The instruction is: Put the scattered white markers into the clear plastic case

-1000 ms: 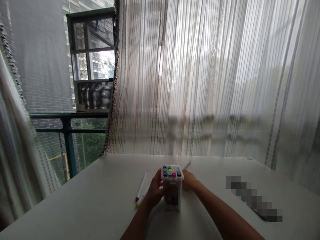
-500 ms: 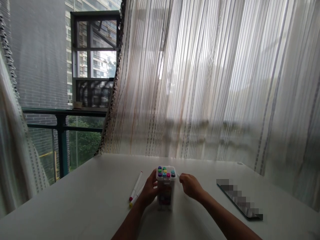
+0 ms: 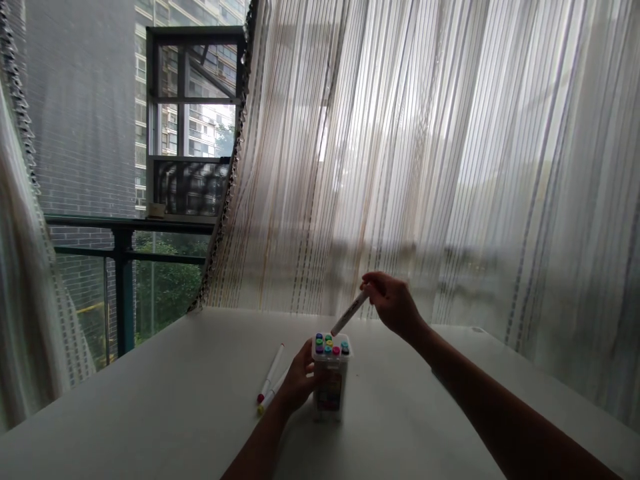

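Observation:
A clear plastic box (image 3: 329, 393) stands upright on the white table, with several markers inside, their coloured caps (image 3: 329, 344) showing at the top. My left hand (image 3: 299, 381) is wrapped around the box's left side. Above and to the right, my right hand (image 3: 389, 297) pinches one end of a white marker (image 3: 349, 313). That marker slants down to the left, its lower tip at the back of the box's opening. Left of the box lie a marker with a red end (image 3: 271, 373) and one with a yellow end (image 3: 270, 397), the latter partly behind my left hand.
The white table (image 3: 190, 400) reaches back to a striped sheer curtain (image 3: 400, 167). A dark green railing (image 3: 123, 280) and a window frame (image 3: 193, 100) are beyond its left edge. My right forearm crosses the table's right side.
My right hand has risen from beside the box, and a white marker now shows in it, angled over the opening. My left hand stays on the box. My right forearm now covers the dark flat object.

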Action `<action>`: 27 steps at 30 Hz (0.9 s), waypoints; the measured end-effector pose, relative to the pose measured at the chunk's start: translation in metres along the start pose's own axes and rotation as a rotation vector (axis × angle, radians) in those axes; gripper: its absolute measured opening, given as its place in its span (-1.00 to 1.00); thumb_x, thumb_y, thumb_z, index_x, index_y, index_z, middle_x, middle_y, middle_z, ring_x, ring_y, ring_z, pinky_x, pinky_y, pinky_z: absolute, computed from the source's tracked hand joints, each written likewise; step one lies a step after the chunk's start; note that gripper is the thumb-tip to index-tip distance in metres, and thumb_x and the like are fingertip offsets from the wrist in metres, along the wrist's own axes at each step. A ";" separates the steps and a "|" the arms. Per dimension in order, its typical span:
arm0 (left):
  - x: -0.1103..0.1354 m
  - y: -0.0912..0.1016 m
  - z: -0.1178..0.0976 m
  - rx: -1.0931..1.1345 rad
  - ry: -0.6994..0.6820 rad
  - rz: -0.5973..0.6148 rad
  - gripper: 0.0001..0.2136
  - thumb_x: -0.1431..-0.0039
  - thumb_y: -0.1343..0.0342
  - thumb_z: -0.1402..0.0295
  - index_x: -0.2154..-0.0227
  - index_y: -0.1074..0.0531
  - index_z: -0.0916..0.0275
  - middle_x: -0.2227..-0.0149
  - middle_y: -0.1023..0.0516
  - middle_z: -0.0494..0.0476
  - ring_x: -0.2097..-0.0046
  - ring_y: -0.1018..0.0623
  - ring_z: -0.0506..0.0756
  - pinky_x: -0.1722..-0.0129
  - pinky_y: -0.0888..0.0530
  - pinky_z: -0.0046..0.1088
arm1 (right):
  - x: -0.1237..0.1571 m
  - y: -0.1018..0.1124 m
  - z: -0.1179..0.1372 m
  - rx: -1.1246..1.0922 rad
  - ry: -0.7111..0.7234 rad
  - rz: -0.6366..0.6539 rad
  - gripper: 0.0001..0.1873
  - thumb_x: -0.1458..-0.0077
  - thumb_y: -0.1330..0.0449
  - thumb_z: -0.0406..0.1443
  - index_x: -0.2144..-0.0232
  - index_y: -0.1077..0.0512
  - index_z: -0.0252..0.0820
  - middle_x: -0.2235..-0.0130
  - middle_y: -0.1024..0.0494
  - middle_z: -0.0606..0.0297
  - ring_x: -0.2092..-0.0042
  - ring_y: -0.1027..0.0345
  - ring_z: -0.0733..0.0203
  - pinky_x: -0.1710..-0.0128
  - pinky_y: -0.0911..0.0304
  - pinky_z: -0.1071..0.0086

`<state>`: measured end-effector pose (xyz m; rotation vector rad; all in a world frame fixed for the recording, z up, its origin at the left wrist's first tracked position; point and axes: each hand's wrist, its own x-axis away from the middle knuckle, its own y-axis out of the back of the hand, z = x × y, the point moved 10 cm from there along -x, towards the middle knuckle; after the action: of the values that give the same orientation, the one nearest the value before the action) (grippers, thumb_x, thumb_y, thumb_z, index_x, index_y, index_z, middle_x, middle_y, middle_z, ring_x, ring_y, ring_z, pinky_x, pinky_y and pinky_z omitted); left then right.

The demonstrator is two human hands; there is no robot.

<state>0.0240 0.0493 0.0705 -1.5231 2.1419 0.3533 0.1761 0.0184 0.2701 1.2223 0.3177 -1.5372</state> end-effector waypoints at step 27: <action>0.002 -0.002 -0.004 0.012 0.004 -0.007 -0.49 0.11 -0.31 0.25 0.10 -0.26 0.25 0.17 -0.48 0.19 0.12 -0.47 0.21 0.19 -0.38 -0.40 | 0.059 -0.103 -0.019 0.006 -0.077 0.401 -0.78 0.05 -0.07 -0.47 0.62 -0.46 -0.30 0.50 -0.45 0.27 0.46 -0.27 0.32 0.44 -0.16 0.49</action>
<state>0.0241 0.0454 0.0725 -1.5257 2.1379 0.3346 0.1066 0.0375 0.1740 1.1462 0.0128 -1.2326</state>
